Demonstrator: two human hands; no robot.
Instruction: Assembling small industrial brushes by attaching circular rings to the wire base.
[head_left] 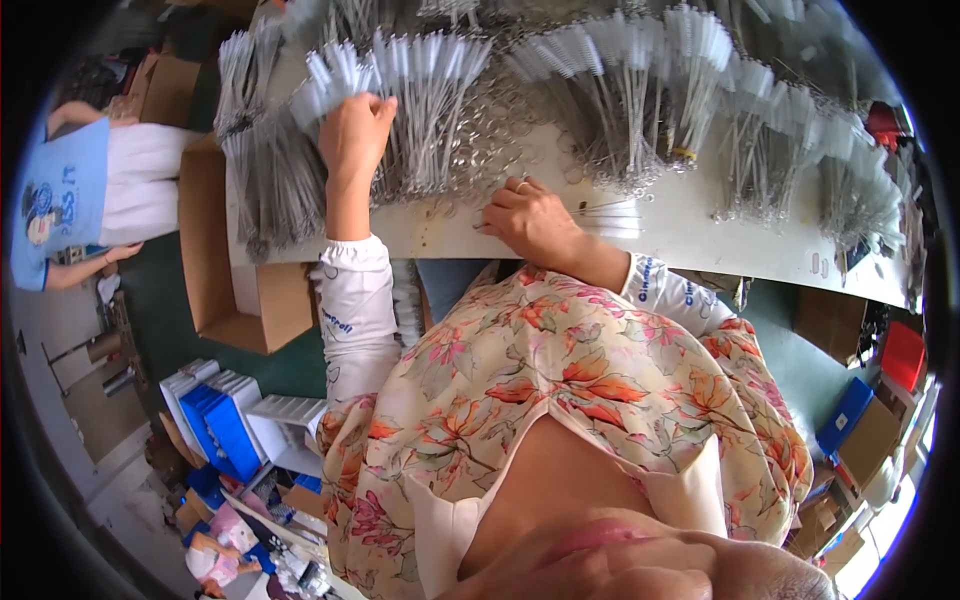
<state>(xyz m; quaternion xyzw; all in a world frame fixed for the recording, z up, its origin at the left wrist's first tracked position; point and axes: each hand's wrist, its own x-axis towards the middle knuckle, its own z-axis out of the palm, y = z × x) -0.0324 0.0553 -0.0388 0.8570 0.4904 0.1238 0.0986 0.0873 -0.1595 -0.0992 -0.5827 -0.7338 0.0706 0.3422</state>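
Bent up among standing bundles of thin wire-stemmed brushes with white bristle ends, my left hand is closed, and its palm hides what the fingers hold. My right hand rests low over the front of the white table, its fingers curled together. A small metal bit shows at those fingertips, too small to name. Several loose brushes lie flat beside my right wrist, their stems running in under the hand. Between the bundles, just beyond that hand, spreads a scatter of small wire rings.
More brush bundles stand along the right of the table. An open cardboard box is at the table's left end, where a person in a blue shirt stands. Blue and white bins sit lower left. A red bin is at far right.
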